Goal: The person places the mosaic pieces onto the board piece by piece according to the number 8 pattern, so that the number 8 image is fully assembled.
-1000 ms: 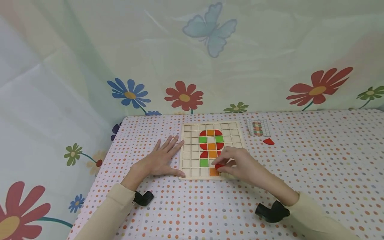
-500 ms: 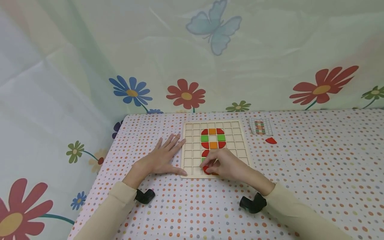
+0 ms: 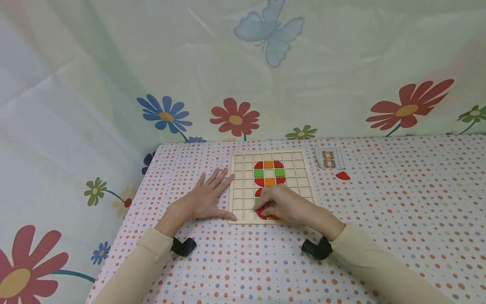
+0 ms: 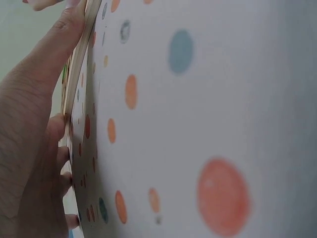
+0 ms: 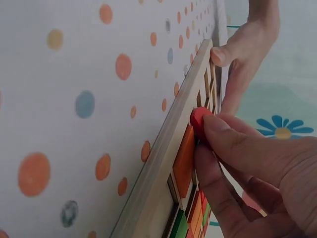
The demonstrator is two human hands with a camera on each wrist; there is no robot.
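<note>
My right hand (image 3: 286, 204) pinches a red quarter-circle tile (image 5: 199, 121) between thumb and fingers at the near row of the wooden grid board (image 3: 238, 194). In the right wrist view the tile sits beside an orange square tile (image 5: 183, 161). Red, orange and green tiles fill cells down the board's middle columns, with a green tile (image 3: 258, 173) and an orange tile (image 3: 270, 182) showing; my right hand hides several nearer cells. My left hand (image 3: 205, 200) lies with fingers spread at the board's left edge, its thumb touching the near left corner.
A pattern card (image 3: 329, 158) lies to the right of the board, and a loose red quarter-circle tile (image 3: 343, 175) lies just below it. Behind the dotted tablecloth (image 3: 398, 202) hangs a flowered curtain (image 3: 341, 63). Each wrist wears a black camera (image 3: 184, 247).
My right hand has moved left across the near row with the red tile, from right of the orange tile to its left, and has stayed there since. My left hand has stayed in place.
</note>
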